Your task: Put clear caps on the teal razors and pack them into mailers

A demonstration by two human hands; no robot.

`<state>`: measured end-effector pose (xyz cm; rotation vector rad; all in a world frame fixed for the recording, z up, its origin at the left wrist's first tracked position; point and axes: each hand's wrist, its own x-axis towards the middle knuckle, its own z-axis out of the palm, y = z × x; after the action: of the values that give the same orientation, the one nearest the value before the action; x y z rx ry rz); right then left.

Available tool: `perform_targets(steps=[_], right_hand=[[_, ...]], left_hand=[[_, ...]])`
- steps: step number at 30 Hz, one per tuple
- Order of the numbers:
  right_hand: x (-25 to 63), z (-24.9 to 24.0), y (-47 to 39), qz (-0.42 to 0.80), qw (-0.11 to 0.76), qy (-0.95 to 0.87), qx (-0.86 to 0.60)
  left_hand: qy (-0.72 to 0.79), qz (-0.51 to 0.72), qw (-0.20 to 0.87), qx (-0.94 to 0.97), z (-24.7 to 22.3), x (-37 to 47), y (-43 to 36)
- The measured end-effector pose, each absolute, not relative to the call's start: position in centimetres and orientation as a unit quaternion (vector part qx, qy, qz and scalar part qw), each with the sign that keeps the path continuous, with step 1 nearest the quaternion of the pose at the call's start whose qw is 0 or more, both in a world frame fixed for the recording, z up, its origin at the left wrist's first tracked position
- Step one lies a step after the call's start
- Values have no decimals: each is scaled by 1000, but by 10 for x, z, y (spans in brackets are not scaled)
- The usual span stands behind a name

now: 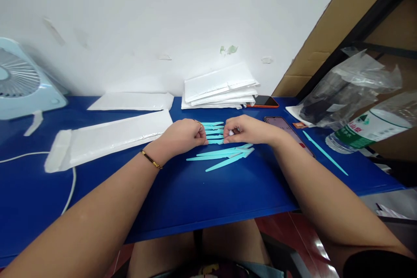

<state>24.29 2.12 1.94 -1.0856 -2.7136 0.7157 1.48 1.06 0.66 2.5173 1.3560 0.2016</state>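
Observation:
Several slim teal eyebrow razors (214, 136) lie side by side in a row on the blue table (202, 195), between my two hands. My left hand (189, 136) is closed, its thumb and fingertips pinching at the left ends of the row. At the right ends, my right hand (243, 130) has curled fingers with a small white piece (231, 133) showing in them. What exactly each set of fingertips grips is partly hidden. Just nearer to me, a loose pile of more teal razors (228, 156) fans out, some crossing each other.
White padded envelopes (110, 139) lie left, with a stack of them (218, 89) against the wall. A phone (286, 130) is beside my right forearm. Farther right are a single razor (325, 153) and a plastic bottle (368, 132). A fan (26, 80) stands left.

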Motion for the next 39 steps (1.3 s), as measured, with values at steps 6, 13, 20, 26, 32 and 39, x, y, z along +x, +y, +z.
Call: perform_targets(steps=[6, 13, 20, 26, 32, 39], right_hand=[[266, 21, 32, 202, 79, -878, -426], [275, 36, 22, 258, -25, -877, -405], [260, 33, 16, 259, -16, -890, -375], [272, 30, 28, 203, 50, -877, -432], [282, 30, 32, 192, 39, -865, -462], [267, 31, 24, 231, -27, -885, -403]], left_hand=[[487, 83, 88, 865, 1, 10, 19], [490, 119, 103, 858, 6, 12, 13], [399, 87, 163, 898, 9, 22, -1], [452, 100, 98, 881, 4, 10, 16], [492, 135, 98, 855, 8, 8, 14], [418, 82, 136, 895, 6, 24, 0]])
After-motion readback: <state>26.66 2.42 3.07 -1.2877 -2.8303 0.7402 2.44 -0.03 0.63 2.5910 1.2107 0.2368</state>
